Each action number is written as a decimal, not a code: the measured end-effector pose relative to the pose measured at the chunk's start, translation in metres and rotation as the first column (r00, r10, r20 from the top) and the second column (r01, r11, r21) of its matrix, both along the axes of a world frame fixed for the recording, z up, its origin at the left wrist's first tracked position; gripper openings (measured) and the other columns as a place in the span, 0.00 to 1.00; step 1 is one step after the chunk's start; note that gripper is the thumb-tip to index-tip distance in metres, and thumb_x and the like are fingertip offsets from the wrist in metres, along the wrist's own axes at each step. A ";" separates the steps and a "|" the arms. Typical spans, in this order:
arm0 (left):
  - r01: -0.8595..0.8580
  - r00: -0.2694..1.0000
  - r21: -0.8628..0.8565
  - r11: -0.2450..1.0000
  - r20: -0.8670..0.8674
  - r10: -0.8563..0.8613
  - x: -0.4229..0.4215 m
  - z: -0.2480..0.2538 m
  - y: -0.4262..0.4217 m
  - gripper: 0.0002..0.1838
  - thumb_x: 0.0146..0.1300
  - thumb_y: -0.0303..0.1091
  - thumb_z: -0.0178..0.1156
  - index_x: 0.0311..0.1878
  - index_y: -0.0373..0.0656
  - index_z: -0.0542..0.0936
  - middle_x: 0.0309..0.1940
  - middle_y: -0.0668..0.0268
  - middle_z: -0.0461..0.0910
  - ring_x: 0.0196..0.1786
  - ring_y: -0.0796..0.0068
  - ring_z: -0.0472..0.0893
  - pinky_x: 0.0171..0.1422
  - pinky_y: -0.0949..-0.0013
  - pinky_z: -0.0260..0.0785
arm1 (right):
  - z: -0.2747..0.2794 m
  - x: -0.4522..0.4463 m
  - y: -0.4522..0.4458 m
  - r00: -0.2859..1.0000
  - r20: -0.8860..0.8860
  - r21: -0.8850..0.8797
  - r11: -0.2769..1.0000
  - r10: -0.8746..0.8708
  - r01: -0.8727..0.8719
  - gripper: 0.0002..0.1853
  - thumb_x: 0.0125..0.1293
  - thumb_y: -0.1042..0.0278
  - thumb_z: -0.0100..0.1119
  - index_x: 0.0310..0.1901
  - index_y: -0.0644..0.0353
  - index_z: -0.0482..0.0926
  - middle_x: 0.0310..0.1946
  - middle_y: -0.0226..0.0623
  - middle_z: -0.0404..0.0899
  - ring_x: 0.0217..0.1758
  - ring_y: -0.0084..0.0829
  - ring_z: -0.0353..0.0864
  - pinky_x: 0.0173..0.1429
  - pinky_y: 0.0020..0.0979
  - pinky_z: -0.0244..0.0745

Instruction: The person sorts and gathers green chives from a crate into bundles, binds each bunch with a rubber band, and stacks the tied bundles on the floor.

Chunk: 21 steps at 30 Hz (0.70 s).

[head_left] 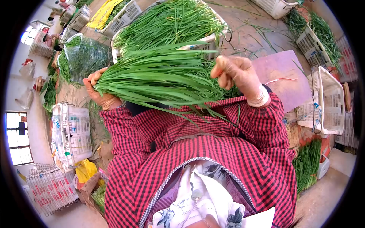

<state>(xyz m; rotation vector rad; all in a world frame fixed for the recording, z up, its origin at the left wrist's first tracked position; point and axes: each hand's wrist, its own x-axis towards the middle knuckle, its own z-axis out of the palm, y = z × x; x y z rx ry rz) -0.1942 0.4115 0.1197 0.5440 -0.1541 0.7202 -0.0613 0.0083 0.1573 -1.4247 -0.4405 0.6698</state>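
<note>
My left hand (99, 89) is closed round the pale stem ends of a bunch of garlic chives (159, 78). The long green leaves fan out to the right above my lap, in front of the checked red and black smock. Beyond the leaf tips, my right hand (237, 78) is raised with its fingers curled in. Whether it pinches anything I cannot make out. Just past the bunch stands a white crate (213, 40) heaped with more garlic chives (173, 22).
A purple board (285, 78) lies at the right, beside an upright white crate (332, 100). Stacked white crates (72, 133) stand at the left. A plastic bag of greens (87, 55) sits beyond my left hand. Loose leaves (262, 30) litter the floor.
</note>
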 end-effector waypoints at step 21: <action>-0.128 0.971 0.221 0.967 -0.172 0.168 0.008 0.048 -0.037 0.15 0.75 0.44 0.54 0.32 0.46 0.74 0.24 0.73 0.69 0.38 0.72 0.75 0.62 0.58 0.68 | -0.053 0.004 0.025 0.944 0.319 0.050 0.996 -0.082 0.070 0.18 0.62 0.62 0.69 0.50 0.63 0.82 0.41 0.38 0.84 0.42 0.30 0.83 0.50 0.31 0.79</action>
